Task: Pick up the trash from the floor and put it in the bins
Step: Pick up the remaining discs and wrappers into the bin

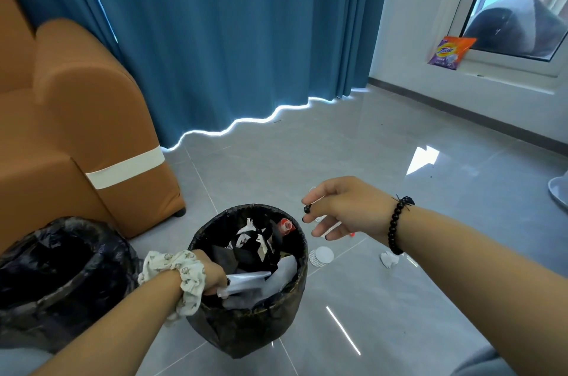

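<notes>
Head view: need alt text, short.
A person's left hand grips the rim of a black-lined trash bin full of paper scraps, while the right hand pinches a small dark object beside it. A second lined bin stands left by an orange sofa; a round white lid and crumpled paper lie on the grey tile floor.

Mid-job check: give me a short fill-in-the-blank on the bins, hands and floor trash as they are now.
1. The left hand reaches into the ____ bin.
2. The right hand pinches a small ____ bead.
3. The round white lid lies on the ____.
4. The sofa is ____ in colour.

Missing: right; black; floor; orange
</notes>
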`<state>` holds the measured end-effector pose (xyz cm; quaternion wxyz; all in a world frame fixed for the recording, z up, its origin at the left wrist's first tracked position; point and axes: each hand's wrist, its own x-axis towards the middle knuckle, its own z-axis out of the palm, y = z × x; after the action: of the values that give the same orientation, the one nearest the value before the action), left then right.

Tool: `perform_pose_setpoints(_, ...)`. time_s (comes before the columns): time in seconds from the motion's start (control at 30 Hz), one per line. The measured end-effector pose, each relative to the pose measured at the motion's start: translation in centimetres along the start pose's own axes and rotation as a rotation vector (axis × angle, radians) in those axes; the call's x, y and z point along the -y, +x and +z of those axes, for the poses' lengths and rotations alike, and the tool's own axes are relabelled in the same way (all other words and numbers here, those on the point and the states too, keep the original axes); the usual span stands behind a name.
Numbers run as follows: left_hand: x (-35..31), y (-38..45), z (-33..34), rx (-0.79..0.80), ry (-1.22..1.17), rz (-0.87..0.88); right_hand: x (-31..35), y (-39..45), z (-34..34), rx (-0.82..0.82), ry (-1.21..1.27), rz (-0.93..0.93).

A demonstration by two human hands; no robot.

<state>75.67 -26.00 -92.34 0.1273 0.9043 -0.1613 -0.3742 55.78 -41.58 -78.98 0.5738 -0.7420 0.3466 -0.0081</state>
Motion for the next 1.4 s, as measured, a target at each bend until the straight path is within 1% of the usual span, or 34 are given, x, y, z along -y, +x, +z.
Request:
perform_pose_setpoints(0.07,0.0,-0.2,0.3,0.031,-0.051,-0.019,0.1,-0.3,-0.2,0.006,-0.004,-0.01)
perform_pose_setpoints(0.13,0.0,-0.5,0.4,0.043,-0.19,-0.036,0.2,-0.5,-0.4,0.011,-0.008,-0.017)
perform_pose_setpoints(0.23,0.0,-0.3,0.2,0.125,-0.421,-0.099,0.1,-0.6,-0.8,0.012,-0.003,-0.027)
perform_pose_setpoints(0.27,0.0,-0.1,0.1,0.128,-0.475,-0.113,0.0,-0.6,-1.0,0.013,-0.002,-0.029)
perform_pose_setpoints(0.3,0.1,-0.1,0.0,0.11,-0.511,-0.123,0.0,-0.5,-1.1,0.014,-0.004,-0.03)
perform_pose_setpoints(0.4,0.9,0.6,0.1,-0.015,-0.585,-0.102,-0.2,-0.1,-1.5,0.026,-0.012,-0.043)
perform_pose_setpoints(0.5,0.5,1.1,1.8,0.002,-0.613,-0.12,-0.1,0.4,-1.4,0.037,-0.016,-0.06)
perform_pose_setpoints(0.53,0.3,1.6,2.6,0.001,-0.61,-0.111,0.0,0.4,-1.3,0.042,-0.017,-0.062)
perform_pose_setpoints(0.57,0.0,2.2,3.4,-0.033,-0.592,-0.085,0.1,0.3,-1.1,0.049,-0.016,-0.064)
perform_pose_setpoints(0.63,-0.4,3.1,4.7,-0.132,-0.39,-0.009,0.4,0.0,-0.9,0.057,-0.022,-0.067)
perform_pose_setpoints(0.67,-0.6,3.1,5.1,-0.143,-0.285,0.01,0.5,-0.1,-0.8,0.055,-0.037,-0.064)
perform_pose_setpoints(0.73,-1.0,2.9,5.8,-0.133,-0.112,0.031,0.5,-0.3,-0.8,0.044,-0.048,-0.062)
perform_pose_setpoints(0.83,-1.4,2.5,6.3,-0.088,0.027,0.033,0.0,-0.1,-1.2,0.039,-0.025,-0.075)
perform_pose_setpoints(0.9,-1.5,2.7,6.5,-0.104,0.035,0.035,-0.3,-0.1,-1.6,0.02,-0.029,-0.062)
perform_pose_setpoints(1.0,-1.0,4.1,6.7,-0.16,-0.098,0.01,-0.6,-0.1,-2.2,0.004,-0.021,-0.047)
perform_pose_setpoints(1.07,-0.7,4.4,6.5,-0.271,-0.12,0.005,-0.8,0.1,-2.3,0.002,-0.026,-0.042)
perform_pose_setpoints(1.1,-0.7,4.4,6.4,-0.332,-0.067,0.018,-0.8,0.3,-2.2,0.003,-0.03,-0.038)
perform_pose_setpoints(1.13,-0.9,4.2,6.4,-0.425,-0.066,0.055,-0.9,0.4,-2.1,0.005,-0.035,-0.037)
perform_pose_setpoints(1.2,-1.2,4.1,6.9,-0.569,-0.158,0.224,-1.1,0.8,-1.8,0.021,-0.048,-0.029)
perform_pose_setpoints(1.23,-1.4,4.1,7.5,-0.605,-0.191,0.334,-1.1,1.0,-1.7,0.029,-0.057,-0.024)
perform_pose_setpoints(1.3,-1.5,3.6,8.7,-0.627,-0.133,0.502,-1.2,1.4,-1.4,0.042,-0.075,-0.013)
perform_pose_setpoints(1.33,-1.6,3.3,9.1,-0.627,-0.101,0.526,-1.2,1.5,-1.3,0.046,-0.081,-0.009)
perform_pose_setpoints(1.4,-1.5,3.5,9.4,-0.604,0.008,0.478,-1.2,1.7,-1.2,0.052,-0.086,-0.003)
